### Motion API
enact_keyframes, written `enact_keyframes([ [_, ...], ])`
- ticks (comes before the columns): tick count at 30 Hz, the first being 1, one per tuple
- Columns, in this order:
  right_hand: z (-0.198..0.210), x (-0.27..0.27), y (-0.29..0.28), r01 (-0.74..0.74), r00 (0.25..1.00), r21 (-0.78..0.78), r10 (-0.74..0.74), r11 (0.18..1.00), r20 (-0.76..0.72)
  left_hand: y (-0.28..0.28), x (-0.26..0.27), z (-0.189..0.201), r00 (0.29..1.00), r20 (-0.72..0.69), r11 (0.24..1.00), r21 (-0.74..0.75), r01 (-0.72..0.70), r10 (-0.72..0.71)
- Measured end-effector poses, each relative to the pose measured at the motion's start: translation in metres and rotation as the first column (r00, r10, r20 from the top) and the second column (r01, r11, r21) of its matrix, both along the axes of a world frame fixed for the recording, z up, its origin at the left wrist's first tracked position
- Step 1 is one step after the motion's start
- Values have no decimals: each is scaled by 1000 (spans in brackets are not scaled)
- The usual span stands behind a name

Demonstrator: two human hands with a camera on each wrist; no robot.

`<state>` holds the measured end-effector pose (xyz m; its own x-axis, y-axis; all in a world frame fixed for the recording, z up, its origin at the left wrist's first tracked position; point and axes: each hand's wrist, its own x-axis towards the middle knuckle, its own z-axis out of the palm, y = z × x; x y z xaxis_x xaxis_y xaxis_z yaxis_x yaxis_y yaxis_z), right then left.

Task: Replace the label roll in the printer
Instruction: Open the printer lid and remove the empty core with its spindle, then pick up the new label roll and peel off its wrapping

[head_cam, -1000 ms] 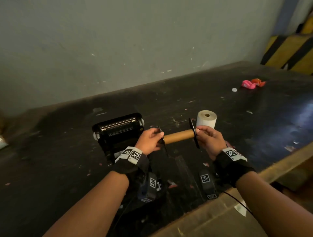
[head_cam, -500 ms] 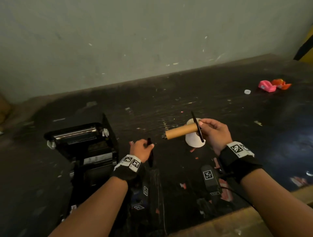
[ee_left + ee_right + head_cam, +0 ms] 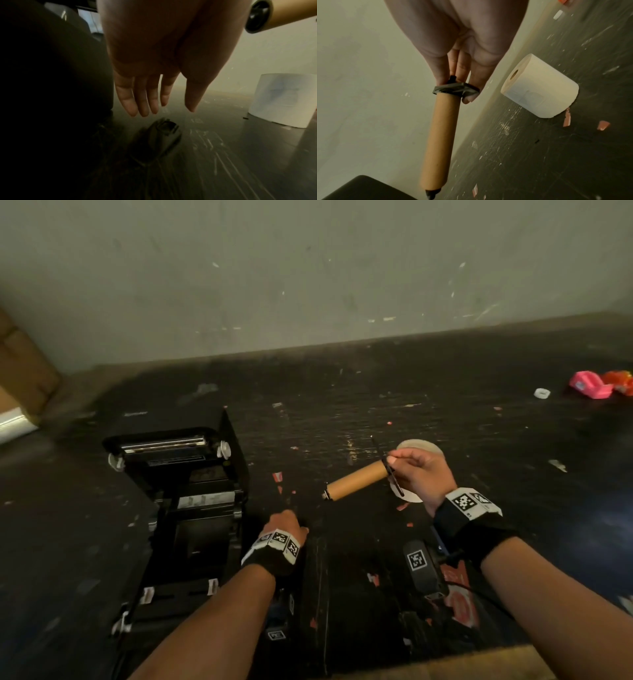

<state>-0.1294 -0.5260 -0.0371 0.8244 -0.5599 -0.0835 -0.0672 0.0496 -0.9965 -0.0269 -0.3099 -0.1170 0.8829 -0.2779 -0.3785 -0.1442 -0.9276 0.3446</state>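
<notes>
Holding the spindle point(image 3: 356, 479) by its flanged end, the right hand point(image 3: 419, 474) has fingers and thumb pinched round the remaining black flange point(image 3: 456, 89), so the brown empty core point(image 3: 439, 142) sticks out free toward the left, tipped slightly down; that grip seems meant to leave the open end clear so the core can slide off and the new roll point(image 3: 539, 86) slide on

Low over the table point(image 3: 342, 412), just right of the printer point(image 3: 185, 508), the left hand point(image 3: 154, 60) has its fingers point(image 3: 126, 100) straight and loosely spread, holding nothing; a small dark part point(image 3: 157, 139), likely the other flange though too dim to say, lies flat on the table directly below the fingertips, apart from them

Standing on end on the table, the roll sits just behind and below the right hand, its hollow centre showing in the right wrist view, near enough to grab next. With its lid tipped up and back, the printer's bay is open and ready to take the loaded spindle. From the left hand, the core's free end lies up and to the right, near but not touching
</notes>
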Motion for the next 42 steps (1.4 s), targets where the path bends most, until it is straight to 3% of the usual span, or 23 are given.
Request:
enact_keyframes([
  [3, -1, 3, 2, -16, 1000, -13, 16, 1000, -9, -5, 13, 23, 1000, 21, 998, -70, -2, 3],
  [5, -1, 6, 2, -19, 1000, 13, 19, 1000, -8, -9, 20, 45, 1000, 18, 969, -245, -16, 21],
  [8, -1, 11, 5, -28, 1000, 59, 28, 998, 0, -16, 17, 81, 981, -192, 802, -589, -104, -14],
  [11, 3, 16, 11, -22, 999, 169, 16, 985, 36, -19, 7, 101, 963, -232, 736, -675, -55, -141],
  [14, 6, 17, 14, -20, 998, 206, 7, 978, 64, -18, 4, 100, 967, -128, 766, -637, 90, -220],
  [20, 10, 5, -15, 73, 997, 95, -76, 993, 23, 1, 15, 88, 973, -59, 827, -539, 157, -223],
  [22, 13, -1, -32, 138, 990, 29, -139, 990, 15, 10, 20, 77, 977, -91, 858, -500, 123, -193],
  [27, 15, -11, -61, 253, 967, -99, -255, 962, 2, 12, 25, 52, 994, -100, 927, -364, -86, 53],
  [32, -18, -13, -41, -9, 977, -241, -44, 970, -210, -3, 10, 31, 991, -114, 954, -280, -103, 74],
  [36, -44, -15, -27, -244, 893, -283, 101, 928, -439, -14, -9, 18, 995, -97, 982, -185, -41, 23],
  [42, -74, -18, -28, -243, 820, -274, 45, 931, -571, -19, -24, 0, 998, -52, 998, -56, 34, -37],
])
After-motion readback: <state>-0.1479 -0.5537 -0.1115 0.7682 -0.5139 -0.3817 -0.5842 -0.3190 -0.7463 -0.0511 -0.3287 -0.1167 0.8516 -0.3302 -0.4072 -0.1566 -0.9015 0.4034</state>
